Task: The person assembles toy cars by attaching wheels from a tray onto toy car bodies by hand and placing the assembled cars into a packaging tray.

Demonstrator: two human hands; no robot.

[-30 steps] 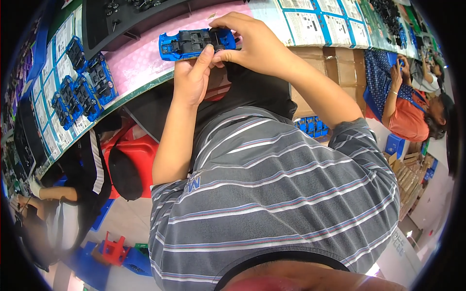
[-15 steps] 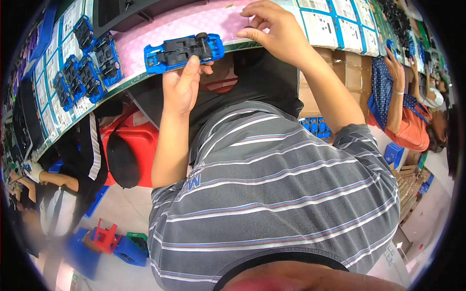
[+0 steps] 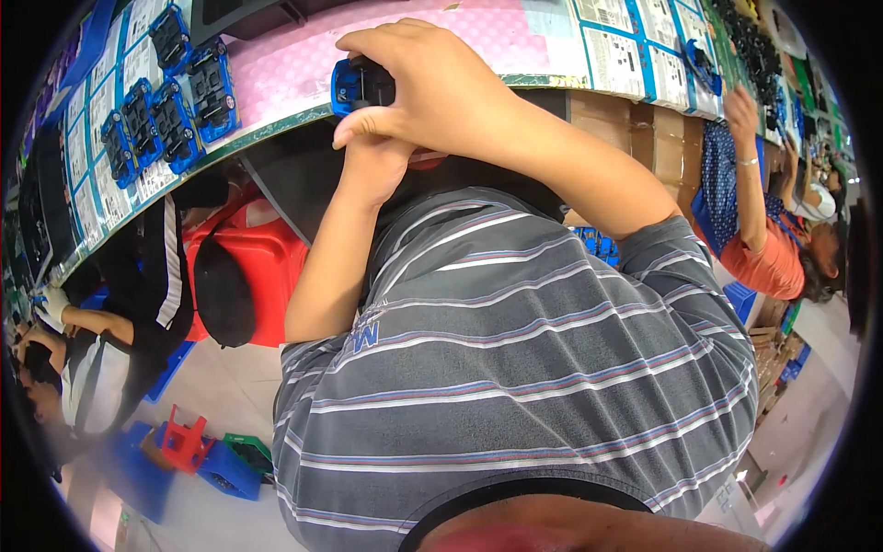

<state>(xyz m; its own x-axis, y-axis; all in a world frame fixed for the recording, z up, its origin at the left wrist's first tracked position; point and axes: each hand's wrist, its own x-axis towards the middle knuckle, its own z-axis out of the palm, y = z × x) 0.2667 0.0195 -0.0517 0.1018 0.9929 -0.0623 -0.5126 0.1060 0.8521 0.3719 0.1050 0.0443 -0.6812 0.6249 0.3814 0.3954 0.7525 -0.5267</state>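
A blue toy car body with a black underside [image 3: 346,87] is held upside down over the front edge of the bench. My left hand [image 3: 375,166] grips it from below, most of its fingers hidden. Wrapped over the car's right part is my right hand [image 3: 441,87], thumb on the near side and index finger along the far side. Both hands meet at the car, and the right one covers much of it. Whether a small part sits under the right fingers cannot be seen. Several similar upturned toy cars [image 3: 175,124] rest on the bench to the left.
Pink padded sheeting [image 3: 294,69] covers the bench middle, with a black tray [image 3: 241,18] behind. Another blue car [image 3: 702,66] lies far right. Cardboard boxes [image 3: 644,143] stand under the bench. A red chair [image 3: 276,267] is at left; co-workers [image 3: 768,244] sit on both sides.
My right hand has come left and down from above the bench and closed over the car. The car was in plain view in my left hand before. A blue car now shows at far right.
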